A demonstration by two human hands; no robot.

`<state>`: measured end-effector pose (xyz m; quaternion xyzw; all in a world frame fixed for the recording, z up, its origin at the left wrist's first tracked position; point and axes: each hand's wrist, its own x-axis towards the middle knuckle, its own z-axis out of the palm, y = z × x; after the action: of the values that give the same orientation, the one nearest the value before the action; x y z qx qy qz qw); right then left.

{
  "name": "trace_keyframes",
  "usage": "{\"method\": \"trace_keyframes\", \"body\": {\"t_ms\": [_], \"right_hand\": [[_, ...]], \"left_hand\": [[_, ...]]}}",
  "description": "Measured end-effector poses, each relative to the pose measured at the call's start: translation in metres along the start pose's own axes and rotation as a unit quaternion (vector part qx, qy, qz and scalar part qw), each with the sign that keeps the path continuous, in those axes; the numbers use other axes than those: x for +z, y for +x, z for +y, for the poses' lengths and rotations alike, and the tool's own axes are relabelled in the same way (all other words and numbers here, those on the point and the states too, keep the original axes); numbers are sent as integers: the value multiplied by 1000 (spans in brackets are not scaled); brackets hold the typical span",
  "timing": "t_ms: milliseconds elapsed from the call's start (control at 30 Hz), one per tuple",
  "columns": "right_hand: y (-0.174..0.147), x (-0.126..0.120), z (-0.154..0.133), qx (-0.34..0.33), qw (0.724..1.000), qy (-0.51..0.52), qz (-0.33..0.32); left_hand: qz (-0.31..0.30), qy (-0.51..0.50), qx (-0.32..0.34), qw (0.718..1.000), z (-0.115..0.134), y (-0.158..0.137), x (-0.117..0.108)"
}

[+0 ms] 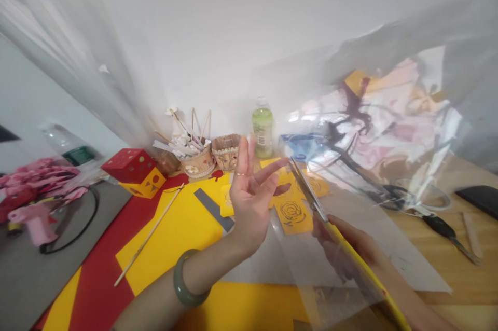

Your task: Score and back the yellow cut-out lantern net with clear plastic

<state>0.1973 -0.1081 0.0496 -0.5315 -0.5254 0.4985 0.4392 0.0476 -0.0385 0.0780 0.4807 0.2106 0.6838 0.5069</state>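
My left hand [252, 198] is raised above the table, palm toward me and fingers spread, with a green bangle [185, 280] on the wrist. Its index fingertip points right, close to the tip of a scissors-like tool [309, 188]; whether they touch I cannot tell. That tool has narrow metal blades and a long yellow-edged body, and my right hand [346, 245] is wrapped round it. Behind the hands lie yellow paper pieces with cut-out rose patterns [293, 215]. Hazy clear plastic partly veils my right hand.
Yellow sheets [155, 248], a stick [150, 235] and a grey ruler [212, 206] lie left. Beyond are a red-and-yellow box [132, 167], baskets [198, 162] and a green bottle [262, 126]. A pink glue gun [35, 222] lies far left, dark-handled scissors [439, 224] right.
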Motion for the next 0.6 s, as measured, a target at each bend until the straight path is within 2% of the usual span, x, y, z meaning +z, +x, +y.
{"method": "trace_keyframes", "body": {"t_ms": [100,300,467,600], "right_hand": [[1,0,0,21,1000,21,-8],[4,-3,7,-2,998,-65,13],[2,0,7,-29,993,-116,15],[3,-1,4,-25,995,-95,-5]], "left_hand": [[2,6,5,1000,0,1,-1],[-3,3,25,1000,-3,1,-2],[31,41,79,996,-4,3,-2],[26,38,78,996,-4,3,-3]]}}
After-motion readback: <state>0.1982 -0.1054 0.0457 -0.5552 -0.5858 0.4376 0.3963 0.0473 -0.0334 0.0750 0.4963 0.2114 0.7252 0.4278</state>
